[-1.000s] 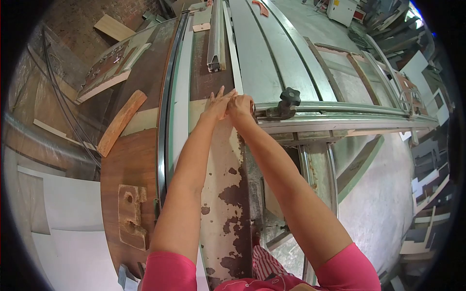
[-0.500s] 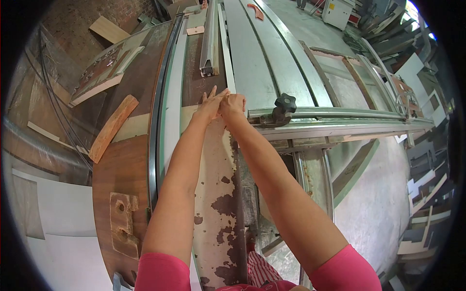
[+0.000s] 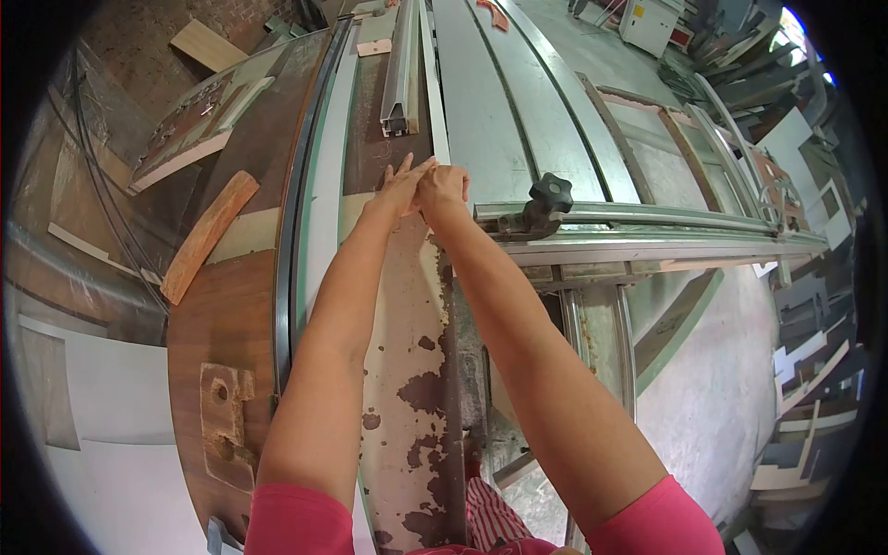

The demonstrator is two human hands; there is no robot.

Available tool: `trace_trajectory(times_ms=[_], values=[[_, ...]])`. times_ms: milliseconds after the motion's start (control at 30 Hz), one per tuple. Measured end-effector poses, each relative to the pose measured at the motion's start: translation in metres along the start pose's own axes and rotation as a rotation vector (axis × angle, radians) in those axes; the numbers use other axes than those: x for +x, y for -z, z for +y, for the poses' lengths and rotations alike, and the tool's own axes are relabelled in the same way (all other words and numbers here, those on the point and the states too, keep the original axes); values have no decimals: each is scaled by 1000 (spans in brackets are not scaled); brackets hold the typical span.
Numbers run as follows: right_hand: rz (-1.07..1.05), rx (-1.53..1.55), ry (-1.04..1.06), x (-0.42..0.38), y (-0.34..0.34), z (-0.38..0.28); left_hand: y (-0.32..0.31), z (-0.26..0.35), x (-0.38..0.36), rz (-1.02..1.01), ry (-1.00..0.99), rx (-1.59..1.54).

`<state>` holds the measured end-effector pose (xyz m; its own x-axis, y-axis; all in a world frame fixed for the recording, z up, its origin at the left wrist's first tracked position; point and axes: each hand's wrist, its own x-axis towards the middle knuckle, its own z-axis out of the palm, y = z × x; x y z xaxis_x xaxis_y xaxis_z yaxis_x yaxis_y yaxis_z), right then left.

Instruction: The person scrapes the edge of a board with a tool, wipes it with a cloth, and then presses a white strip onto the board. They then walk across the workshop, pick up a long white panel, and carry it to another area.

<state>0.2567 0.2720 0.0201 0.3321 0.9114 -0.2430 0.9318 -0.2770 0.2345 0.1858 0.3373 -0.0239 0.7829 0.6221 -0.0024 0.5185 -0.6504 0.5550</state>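
Observation:
My left hand [image 3: 398, 191] lies on the machine's worn brown bed [image 3: 388, 273], fingers spread and pointing forward. Right against it, my right hand [image 3: 444, 188] is curled, knuckles up, at the near end of a narrow white strip [image 3: 432, 92]. Whatever its fingers close on is hidden beneath them. Ahead of both hands lies an aluminium profile [image 3: 400, 79] with its hollow end facing me. Just to the right is a black star knob [image 3: 551, 192] on a metal crossbar [image 3: 666, 214].
A grooved metal table [image 3: 499, 102] extends ahead on the right. At left, a wooden stick [image 3: 211, 236] and a notched board piece [image 3: 227, 421] lie on a brown panel [image 3: 190, 342]. Several offcuts [image 3: 805, 416] are piled far right; an orange-red handle-like piece [image 3: 493, 14] lies at the top.
The view has shifted slightly, so the knob sits a little further right and higher. Both hands keep the same pose and place beside each other.

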Motion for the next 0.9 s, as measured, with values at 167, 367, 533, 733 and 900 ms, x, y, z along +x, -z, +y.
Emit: trace_trajectory(times_ms=[167, 367, 533, 733, 900], values=[[-52, 8, -4, 4, 6, 4, 4, 4, 3, -19, 44, 21], [-12, 14, -2, 8, 4, 3, -11, -22, 22, 41, -12, 87], [-34, 4, -20, 13, 3, 0, -7, -27, 21, -47, -49, 94], [-87, 16, 4, 8, 8, 3, -11, -18, 14, -12, 317, -553], [-47, 2, 13, 21, -3, 2, -10, -15, 13, 30, 293, -447]])
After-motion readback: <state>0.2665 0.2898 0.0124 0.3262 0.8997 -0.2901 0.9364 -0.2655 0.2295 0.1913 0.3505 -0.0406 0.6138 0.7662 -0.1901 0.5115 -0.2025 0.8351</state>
